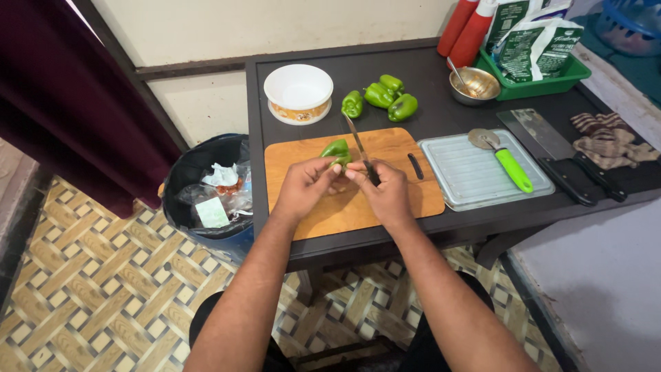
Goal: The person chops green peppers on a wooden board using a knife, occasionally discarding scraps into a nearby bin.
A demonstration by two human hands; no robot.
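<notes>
Pinching a small glossy green bell pepper (337, 150) between thumb and fingertips with the left hand (305, 187), holding it just above the rectangular light-brown wooden cutting board (403, 196) near the board's far edge. Gripping the dark handle of a slim steel-bladed kitchen knife (361, 148) in the closed right hand (385, 194), blade pointing away toward the far side and passing just right of the pepper; not possible to tell whether blade and pepper are touching. Hovering both hands close together over the middle of the board, fingertips almost meeting. Lying on the dark rectangular table (420, 83), far from the board: four more green bell peppers (382, 98) in a loose cluster, with a round white bowl with an orange patterned band (298, 93) to their left. Sitting right of the board: a clear ribbed rectangular tray (468, 172) carrying a green-handled round-wheel cutter (502, 158), then a broad steel cleaver with a black handle (551, 151) and a striped brown cloth (609, 138). Standing at the far right: a small round steel bowl (474, 85), two red squeeze bottles (468, 27) and a green plastic tray of packets (544, 58). Standing on the patterned floor left of the table: a dark bin lined with plastic (210, 189).
</notes>
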